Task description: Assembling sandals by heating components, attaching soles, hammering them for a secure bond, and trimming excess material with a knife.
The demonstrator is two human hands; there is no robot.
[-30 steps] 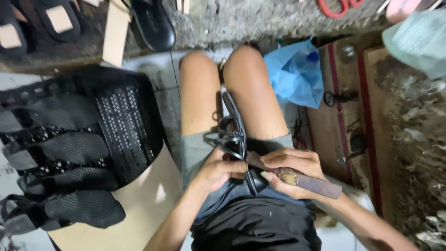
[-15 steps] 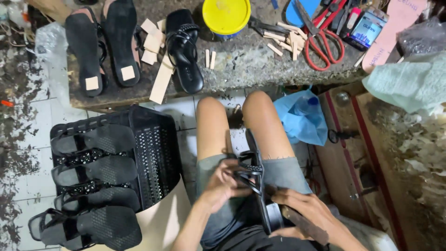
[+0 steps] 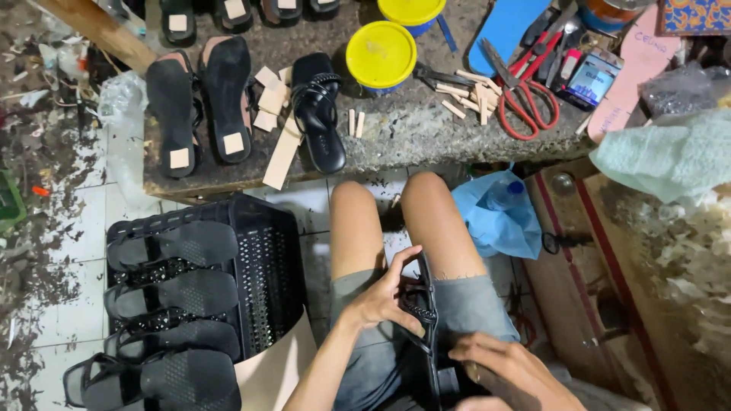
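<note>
I sit with a black strappy sandal (image 3: pixel 423 323) standing on edge on my lap. My left hand (image 3: pixel 384 298) grips its braided straps from the left side. At the bottom of the view my right hand (image 3: pixel 509 369) is closed around a brown tool handle (image 3: pixel 496 387) beside the sandal's heel. My bare knees point toward a stone workbench (image 3: pixel 411 133).
A black plastic basket (image 3: pixel 259 266) at my left holds several black sandals (image 3: pixel 171 293). On the bench lie more sandals (image 3: pixel 318 110), wood pieces (image 3: pixel 278 144), yellow-lidded tubs (image 3: pixel 381 55), red scissors (image 3: pixel 525 95) and a blue sole (image 3: pixel 509 30). A blue bag (image 3: pixel 499 217) sits right of my knee.
The view has tilted up, showing more of the bench. My hands and the sandal stay on my lap, my left hand shifted onto the straps.
</note>
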